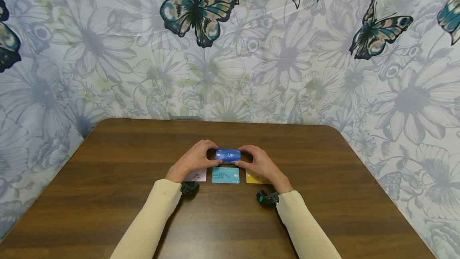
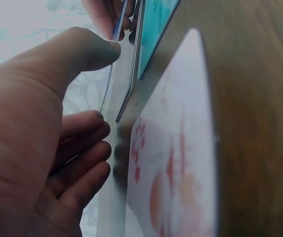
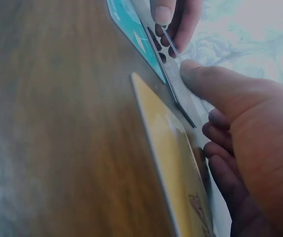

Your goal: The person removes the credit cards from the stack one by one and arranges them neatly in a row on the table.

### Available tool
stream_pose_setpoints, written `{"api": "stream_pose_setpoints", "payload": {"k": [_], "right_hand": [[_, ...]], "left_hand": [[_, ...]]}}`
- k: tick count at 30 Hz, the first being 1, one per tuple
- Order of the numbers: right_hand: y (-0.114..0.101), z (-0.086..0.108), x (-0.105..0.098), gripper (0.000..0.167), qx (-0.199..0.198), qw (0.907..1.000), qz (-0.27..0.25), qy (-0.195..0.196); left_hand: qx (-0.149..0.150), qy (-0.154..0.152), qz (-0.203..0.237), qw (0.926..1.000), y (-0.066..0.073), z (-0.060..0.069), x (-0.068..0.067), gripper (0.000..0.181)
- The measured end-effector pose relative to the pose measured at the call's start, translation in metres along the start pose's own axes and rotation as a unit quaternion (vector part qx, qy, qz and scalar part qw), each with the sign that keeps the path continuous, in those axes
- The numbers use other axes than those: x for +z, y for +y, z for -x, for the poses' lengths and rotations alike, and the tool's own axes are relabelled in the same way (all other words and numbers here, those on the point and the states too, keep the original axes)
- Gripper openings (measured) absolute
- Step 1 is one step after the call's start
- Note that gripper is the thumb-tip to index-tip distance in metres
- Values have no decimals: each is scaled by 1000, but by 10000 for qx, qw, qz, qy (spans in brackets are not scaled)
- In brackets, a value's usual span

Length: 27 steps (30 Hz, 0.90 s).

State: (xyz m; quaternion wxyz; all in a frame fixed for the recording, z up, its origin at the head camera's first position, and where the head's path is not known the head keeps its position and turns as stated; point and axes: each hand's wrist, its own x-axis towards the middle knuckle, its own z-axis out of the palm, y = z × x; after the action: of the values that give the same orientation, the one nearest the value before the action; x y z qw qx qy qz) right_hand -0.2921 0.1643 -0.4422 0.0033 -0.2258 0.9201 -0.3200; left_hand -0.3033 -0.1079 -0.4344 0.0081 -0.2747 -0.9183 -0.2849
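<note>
A blue card marked VIP (image 1: 228, 155) is held between both hands, raised a little off the table. The left hand (image 1: 194, 159) pinches its left end by thumb and fingertips; the right hand (image 1: 262, 164) grips the right end the same way. Nearer the body lie a teal card (image 1: 225, 175), a pale pink card (image 1: 195, 176) at left and a yellow card (image 1: 254, 178) at right, partly hidden by the right hand. Both wrist views show thin stacked edges of flat cards (image 2: 131, 74) (image 3: 173, 89) beyond the teal card, under the held one.
The brown wooden table (image 1: 215, 219) has its far edge beyond the hands. Behind it hangs a pale flowered backdrop (image 1: 230, 83) with teal butterflies. Each wrist wears a dark band.
</note>
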Motion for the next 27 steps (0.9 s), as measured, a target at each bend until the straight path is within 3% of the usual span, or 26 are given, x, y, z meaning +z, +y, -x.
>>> {"api": "stream_pose_setpoints", "payload": {"k": [14, 23, 27], "right_hand": [[-5, 5, 0, 53, -94, 9999, -46, 20], [-8, 11, 0, 53, -115, 9999, -59, 52], [-13, 10, -1, 53, -189, 9997, -129, -4]], "left_hand": [[4, 10, -4, 10000, 1, 8, -5, 54], [253, 100, 19, 9996, 2, 15, -4, 53], [226, 151, 18, 9996, 2, 21, -8, 53]]}}
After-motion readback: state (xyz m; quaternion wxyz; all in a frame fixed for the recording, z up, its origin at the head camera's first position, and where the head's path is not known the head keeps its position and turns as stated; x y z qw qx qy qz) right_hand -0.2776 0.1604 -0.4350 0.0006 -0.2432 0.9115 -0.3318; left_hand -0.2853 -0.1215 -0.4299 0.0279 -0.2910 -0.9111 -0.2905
